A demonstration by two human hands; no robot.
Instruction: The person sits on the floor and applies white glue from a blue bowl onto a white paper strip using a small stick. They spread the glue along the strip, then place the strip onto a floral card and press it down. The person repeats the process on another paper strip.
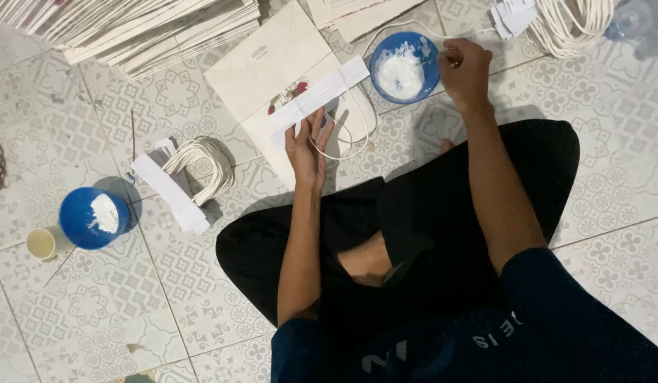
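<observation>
Seen from above, cross-legged in black trousers on a patterned grey-and-white tiled floor [612, 184]. Left hand [307, 150] raised over a flat white paper bag [272, 71], fingers pinching one end of a long white paper strip [322, 93] held slantwise across the bag's face, a loop of thin white cord [343, 145] lying just beneath. Right hand [465, 69] closed around a thin stick [434, 60], tip dipped into white paste in a round blue bowl [407, 67] just beside the bag's upper right corner. At the left, a bundle of white cord handles [205, 163] resting on a small stack of white paper strips [166, 188]. Further left, a second blue bowl of white paste [93, 217], touching a small cream cup [44, 242]. Along the top edge, a large stack of flattened white paper bags [145, 28], well apart from the hands. In the top right corner, a big coil of white cord [570, 25] beside a few small white paper slips [513, 15].
</observation>
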